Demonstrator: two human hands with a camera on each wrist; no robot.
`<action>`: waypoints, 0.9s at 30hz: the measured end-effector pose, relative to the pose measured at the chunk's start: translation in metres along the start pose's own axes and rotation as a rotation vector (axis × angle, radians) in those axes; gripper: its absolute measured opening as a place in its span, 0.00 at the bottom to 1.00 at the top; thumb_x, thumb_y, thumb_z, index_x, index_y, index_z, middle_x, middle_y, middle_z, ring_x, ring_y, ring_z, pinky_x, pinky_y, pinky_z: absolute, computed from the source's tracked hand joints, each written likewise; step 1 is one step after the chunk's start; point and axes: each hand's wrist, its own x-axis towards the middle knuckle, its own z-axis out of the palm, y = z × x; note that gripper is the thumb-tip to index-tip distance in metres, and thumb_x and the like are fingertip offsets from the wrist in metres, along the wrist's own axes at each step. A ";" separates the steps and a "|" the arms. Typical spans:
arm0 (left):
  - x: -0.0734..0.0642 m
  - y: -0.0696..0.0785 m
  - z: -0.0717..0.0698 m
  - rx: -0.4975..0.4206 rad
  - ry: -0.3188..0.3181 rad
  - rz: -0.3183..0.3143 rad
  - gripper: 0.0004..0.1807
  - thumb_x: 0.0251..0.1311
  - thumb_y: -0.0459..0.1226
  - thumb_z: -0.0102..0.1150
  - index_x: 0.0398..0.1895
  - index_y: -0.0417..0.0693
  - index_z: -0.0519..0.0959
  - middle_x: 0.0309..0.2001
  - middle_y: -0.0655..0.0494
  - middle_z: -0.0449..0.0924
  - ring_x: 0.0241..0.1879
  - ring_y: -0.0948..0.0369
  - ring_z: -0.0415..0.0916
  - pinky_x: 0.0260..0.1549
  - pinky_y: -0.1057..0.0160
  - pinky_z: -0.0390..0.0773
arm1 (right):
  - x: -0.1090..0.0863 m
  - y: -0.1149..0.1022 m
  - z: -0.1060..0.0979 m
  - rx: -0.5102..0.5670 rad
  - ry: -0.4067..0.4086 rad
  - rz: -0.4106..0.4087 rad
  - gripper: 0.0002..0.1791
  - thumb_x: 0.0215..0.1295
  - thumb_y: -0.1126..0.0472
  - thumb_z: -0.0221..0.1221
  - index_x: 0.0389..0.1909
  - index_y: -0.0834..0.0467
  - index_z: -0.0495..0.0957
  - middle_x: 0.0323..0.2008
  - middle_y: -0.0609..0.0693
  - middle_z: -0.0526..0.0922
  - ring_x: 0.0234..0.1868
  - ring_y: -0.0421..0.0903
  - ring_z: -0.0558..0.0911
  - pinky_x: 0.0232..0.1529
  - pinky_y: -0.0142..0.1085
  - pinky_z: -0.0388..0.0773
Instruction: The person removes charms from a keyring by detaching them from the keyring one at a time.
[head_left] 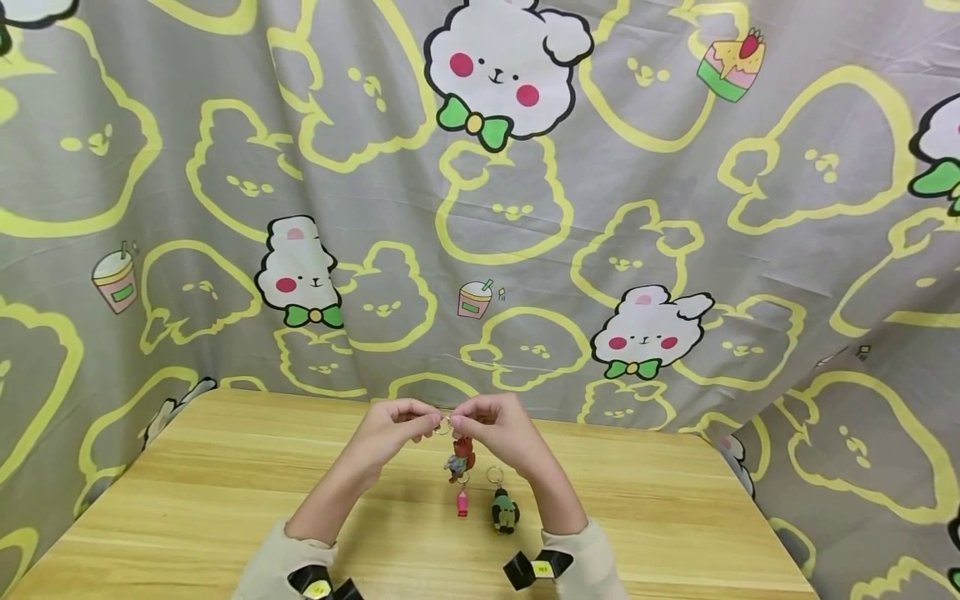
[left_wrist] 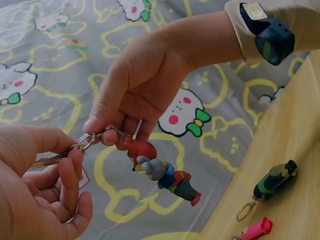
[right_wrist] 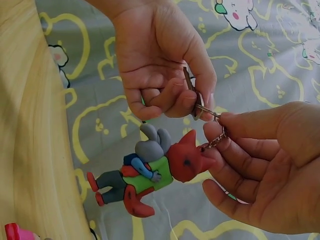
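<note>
Above the table, a split key ring (right_wrist: 199,111) is stretched between both hands. My left hand (head_left: 395,427) pinches a key (left_wrist: 46,161) and the ring's near side between thumb and fingers. From the other side my right hand (head_left: 497,425) pinches the ring where a short chain (right_wrist: 216,139) joins it. A red fox figurine (right_wrist: 160,167) in a green vest, with a grey rabbit-like figure at its side, hangs from that chain under the right fingers. Fingertips of the two hands are close together, partly covering the ring.
On the wooden table (head_left: 660,517) below the hands lie a small pink keychain piece (head_left: 462,503) and a dark green figurine keychain (head_left: 505,510) with a metal ring. A grey curtain (head_left: 525,275) with cartoon prints hangs behind the table's far edge.
</note>
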 end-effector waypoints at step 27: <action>0.000 -0.001 0.000 0.026 -0.105 0.001 0.15 0.68 0.39 0.63 0.48 0.34 0.84 0.35 0.58 0.84 0.40 0.59 0.77 0.47 0.58 0.76 | 0.002 0.001 0.003 0.079 0.045 0.070 0.08 0.68 0.65 0.64 0.38 0.69 0.85 0.29 0.66 0.85 0.28 0.47 0.83 0.33 0.34 0.80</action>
